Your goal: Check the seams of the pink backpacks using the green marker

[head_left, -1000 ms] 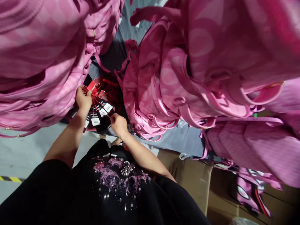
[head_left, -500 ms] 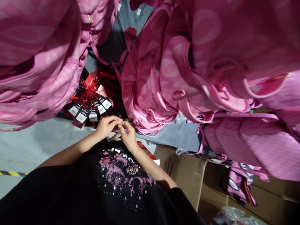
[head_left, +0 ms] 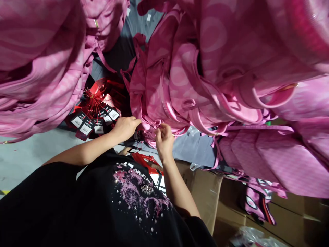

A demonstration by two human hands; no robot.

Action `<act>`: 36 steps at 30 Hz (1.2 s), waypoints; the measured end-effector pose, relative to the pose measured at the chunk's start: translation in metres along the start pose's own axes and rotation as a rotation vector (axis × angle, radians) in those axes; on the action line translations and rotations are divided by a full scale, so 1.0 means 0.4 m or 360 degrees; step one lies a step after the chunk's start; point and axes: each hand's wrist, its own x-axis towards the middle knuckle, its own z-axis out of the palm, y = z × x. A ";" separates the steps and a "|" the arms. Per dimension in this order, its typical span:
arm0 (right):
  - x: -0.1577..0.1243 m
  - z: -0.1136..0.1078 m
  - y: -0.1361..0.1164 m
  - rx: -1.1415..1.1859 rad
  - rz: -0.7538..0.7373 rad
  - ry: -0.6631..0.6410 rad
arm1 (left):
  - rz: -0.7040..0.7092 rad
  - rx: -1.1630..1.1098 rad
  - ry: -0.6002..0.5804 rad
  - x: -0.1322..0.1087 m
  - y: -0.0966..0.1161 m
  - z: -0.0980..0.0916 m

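Note:
My left hand (head_left: 125, 127) reaches in from the left, its fingertips closed at a pink strap loop on the low front of the nearest pink backpack (head_left: 136, 89). To its right, my right hand (head_left: 165, 140) is closed, thumb against fingers, at the strap ends of the same backpack. Anything small inside either pinch is hidden by the fingers. A black tag (head_left: 135, 150) shows below and between my hands. Left of my left hand lies a fanned bunch of black tags with white labels (head_left: 85, 128), their red strings (head_left: 95, 101) gathered at the top.
Pink backpacks (head_left: 38, 79) are heaped at the left, and a row of more runs off to the right. A red item with a white label (head_left: 149, 163) sits close to my shirt. Cardboard boxes (head_left: 203, 192) and clear plastic bags (head_left: 252, 236) are at the lower right.
My hands were together in front of my shirt, fingertips meeting. They have moved apart and forward to the right, onto the nearest backpack's straps. The red item below is more exposed.

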 end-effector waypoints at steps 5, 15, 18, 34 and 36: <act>0.021 -0.009 -0.008 -0.0225 0.0067 -0.0106 | 0.0058 0.0071 -0.0149 0.040 0.023 -0.024; 0.009 -0.087 -0.064 -0.0886 0.0266 -0.0034 | 0.0143 -0.0285 -0.0422 0.130 0.039 -0.072; -0.006 -0.095 -0.045 -0.0638 0.0277 -0.0172 | 0.0072 -0.0581 -0.0447 0.113 0.023 -0.075; 0.039 -0.177 -0.007 -0.0727 0.0388 -0.0490 | 0.0290 -0.1406 -0.0090 0.016 0.017 0.077; 0.055 -0.181 -0.011 -0.0328 0.0601 -0.0545 | 0.0240 -0.1362 0.0104 0.010 0.019 0.091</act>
